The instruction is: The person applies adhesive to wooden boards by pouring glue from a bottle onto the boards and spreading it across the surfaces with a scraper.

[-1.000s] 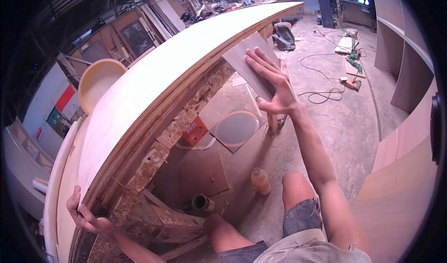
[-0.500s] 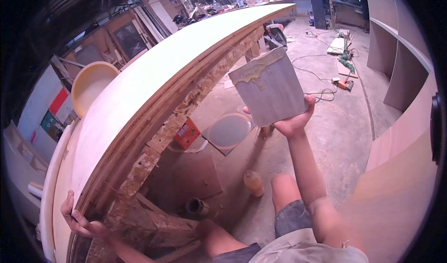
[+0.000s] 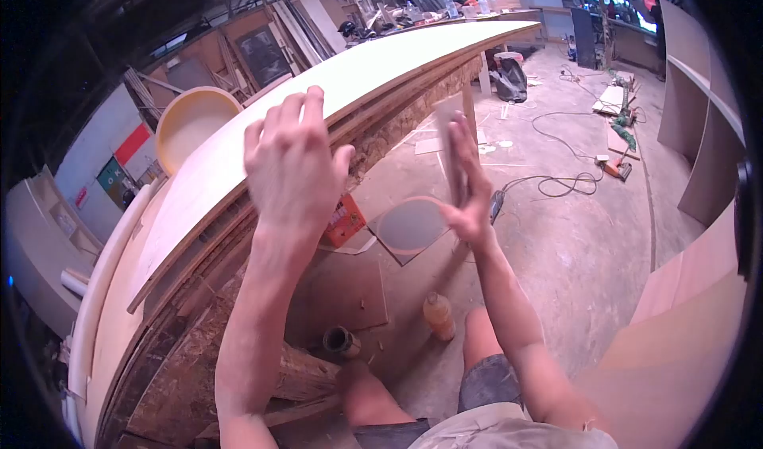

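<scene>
Well, right hand (image 3: 471, 193) holds board (image 3: 451, 143); bottle (image 3: 439, 317), amber liquid.

A thin, flat board (image 3: 450, 135), grey-brown on its visible face, is held between one and two o'clock from the centre of the view. It is turned nearly edge-on, so that only a narrow, slightly blurred strip is shown; its top edge is tilted toward eleven o'clock. A long, pale panel (image 3: 362, 74) with a smooth top is laid out from eight o'clock, through eleven, to one. Its near side is curved, and it is narrowed to a point at its one o'clock end.
</scene>
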### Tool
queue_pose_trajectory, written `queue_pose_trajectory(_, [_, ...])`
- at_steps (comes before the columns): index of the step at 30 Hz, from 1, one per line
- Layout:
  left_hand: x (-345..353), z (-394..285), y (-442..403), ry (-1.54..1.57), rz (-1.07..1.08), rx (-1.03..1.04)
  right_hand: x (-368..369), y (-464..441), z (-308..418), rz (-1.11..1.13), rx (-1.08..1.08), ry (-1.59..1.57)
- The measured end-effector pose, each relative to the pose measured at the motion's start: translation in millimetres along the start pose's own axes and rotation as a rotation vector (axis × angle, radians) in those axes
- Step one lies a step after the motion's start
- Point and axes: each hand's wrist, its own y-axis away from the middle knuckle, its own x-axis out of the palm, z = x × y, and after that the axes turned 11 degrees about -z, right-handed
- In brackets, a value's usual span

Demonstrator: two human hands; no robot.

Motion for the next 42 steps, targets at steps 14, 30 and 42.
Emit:
queue_pose_trajectory(14, [45,2,7,0.034,-0.032,0.088,52,-13,-33,0.14,-0.258,0.397])
queue_pose_trajectory(30, [47,2,9,0.028,-0.04,0.081,-11,-35,24,0.5,-0.109,0.578])
queue_pose_trajectory(42, [47,5,8,-0.007,-0.025,0.08,2,-23,8,0.369,-0.182,0.535])
